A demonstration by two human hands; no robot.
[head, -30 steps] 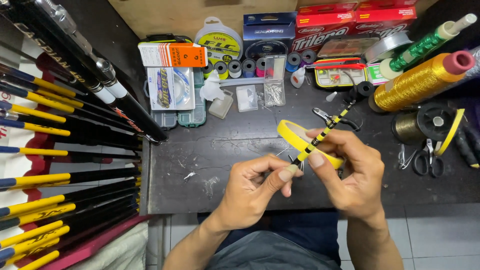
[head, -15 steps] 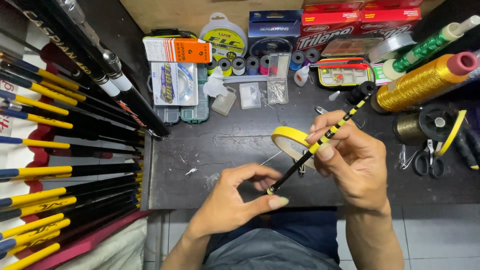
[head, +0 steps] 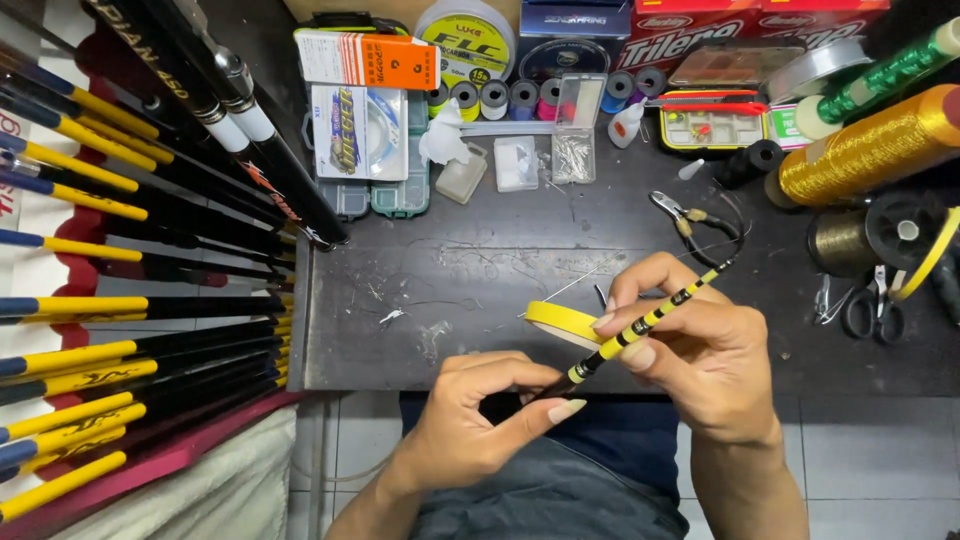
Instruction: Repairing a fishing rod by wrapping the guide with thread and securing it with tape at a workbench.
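Head view, looking down on a dark workbench [head: 480, 270], which serves as the reference landmark.

1. Right hand [head: 700, 350]: positioned over the near edge of the workbench, right of centre. Thumb and fingers are closed in a pinch around a thin black-and-yellow banded rod [head: 640, 325]. The rod runs diagonally, its upper end pointing toward the far right of the workbench and its lower end toward the near edge.
2. Roll of yellow tape [head: 560, 322]: just left of the right hand, above the near edge of the workbench, touching that hand's fingertips and lying against the rod.
3. Left hand [head: 475, 415]: just off the near edge of the workbench, over the person's lap. Fingers are curled, with thumb and forefinger pinching the dark lower end of the rod.
4. Pliers [head: 680, 213]: on the workbench surface, beyond the right hand.
5. Gold thread spool [head: 870, 150]: at the far right of the workbench.
6. Scissors [head: 870, 310]: at the right edge of the workbench.
7. Fishing rods [head: 110, 330]: black and yellow, racked off the left edge of the workbench.
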